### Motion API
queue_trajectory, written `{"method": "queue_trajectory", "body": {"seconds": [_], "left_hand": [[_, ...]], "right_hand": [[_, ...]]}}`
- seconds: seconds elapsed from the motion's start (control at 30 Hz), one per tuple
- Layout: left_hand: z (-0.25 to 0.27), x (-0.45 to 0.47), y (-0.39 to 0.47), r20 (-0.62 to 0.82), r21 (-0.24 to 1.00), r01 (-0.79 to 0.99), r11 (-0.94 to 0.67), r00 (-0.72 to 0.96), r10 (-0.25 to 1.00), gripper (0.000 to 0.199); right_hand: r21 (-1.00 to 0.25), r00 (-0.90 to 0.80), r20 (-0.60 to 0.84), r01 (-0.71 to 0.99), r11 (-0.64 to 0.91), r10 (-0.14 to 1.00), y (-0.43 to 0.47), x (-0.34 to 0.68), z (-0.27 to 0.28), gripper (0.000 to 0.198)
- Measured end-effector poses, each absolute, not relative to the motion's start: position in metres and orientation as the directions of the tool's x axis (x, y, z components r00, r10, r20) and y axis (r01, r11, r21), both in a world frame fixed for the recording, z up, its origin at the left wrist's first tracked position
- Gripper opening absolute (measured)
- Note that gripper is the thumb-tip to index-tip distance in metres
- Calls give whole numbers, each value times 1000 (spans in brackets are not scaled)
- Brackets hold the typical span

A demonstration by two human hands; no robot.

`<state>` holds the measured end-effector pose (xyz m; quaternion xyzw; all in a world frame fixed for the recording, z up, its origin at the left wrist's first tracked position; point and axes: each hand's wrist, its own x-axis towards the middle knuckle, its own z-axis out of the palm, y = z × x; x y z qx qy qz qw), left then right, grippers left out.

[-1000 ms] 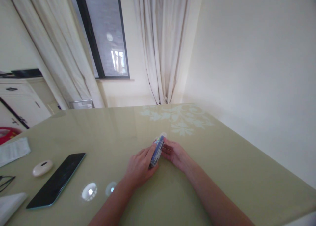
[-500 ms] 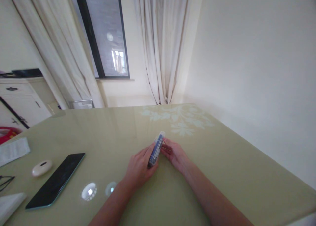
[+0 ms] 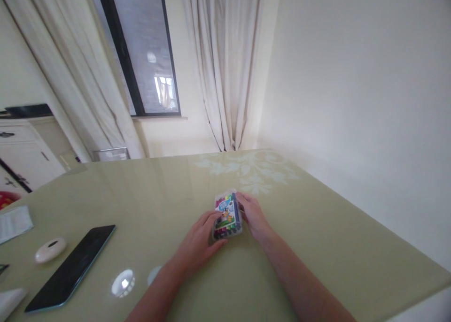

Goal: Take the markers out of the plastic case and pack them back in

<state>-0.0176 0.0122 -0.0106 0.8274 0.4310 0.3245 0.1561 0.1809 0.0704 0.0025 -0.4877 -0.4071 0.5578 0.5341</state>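
Observation:
A small clear plastic case of coloured markers or crayons (image 3: 227, 217) is between my hands, over the middle of the table; which of the two it contains is too small to tell. Its front, with a bright printed label and a row of coloured ends, is turned up towards me. My left hand (image 3: 200, 236) grips the left side, fingers on the label and thumb by the lower edge. On the right edge are the fingers of my right hand (image 3: 252, 214), closed against the case's blue side and partly hidden behind it.
On the left of the pale green table (image 3: 155, 204) lie a dark tablet (image 3: 73, 268), a white oval object (image 3: 50, 250) and a folded paper (image 3: 14, 223). A white object (image 3: 10, 303) is at the lower left corner. A wall (image 3: 352, 101) runs along the right.
The case has turned from showing its narrow blue side to showing its labelled front. Both hands stay on it. The view has shifted slightly, so the tablet sits further left and lower.

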Motion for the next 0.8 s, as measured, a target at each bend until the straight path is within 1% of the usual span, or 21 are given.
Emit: {"method": "queue_trajectory", "body": {"seconds": [0.03,0.1,0.13,0.2,0.23,0.27,0.33,0.37,0.43,0.6,0.7,0.8], "left_hand": [[-12,-16,12,396,549,604,-578,421,816,51],[-14,-13,12,384,562,593,-577,430,817,43],[-15,-12,12,378,565,592,-576,434,817,41],[-14,-10,11,369,569,600,-563,425,826,38],[-12,-10,11,371,571,608,-552,409,834,37],[-11,-10,10,379,570,614,-546,393,838,34],[-6,-12,9,420,552,613,-565,380,824,28],[-4,-13,8,445,534,608,-588,389,806,25],[-2,-15,7,480,491,600,-631,418,771,20],[-6,-19,9,496,432,650,-625,407,767,13],[-11,-19,11,479,413,689,-596,393,785,12],[-16,-19,13,435,400,732,-551,378,817,11]], "right_hand": [[-992,70,-75,-110,-67,995,72,183,2,41],[-986,122,75,158,55,990,72,186,4,43],[-941,132,173,313,125,976,70,186,6,43],[-786,80,336,573,233,938,63,183,10,40],[-703,17,376,656,273,927,57,180,13,37],[-631,-57,385,712,308,921,52,176,15,33],[-517,-194,359,773,368,913,41,168,17,29],[-463,-228,351,801,380,908,36,164,18,30],[-377,-231,338,855,356,912,30,158,17,31],[-236,-116,334,951,202,936,36,165,13,44],[-190,-20,330,978,87,944,51,185,9,40],[-187,111,344,981,-48,932,68,210,3,36]]}}
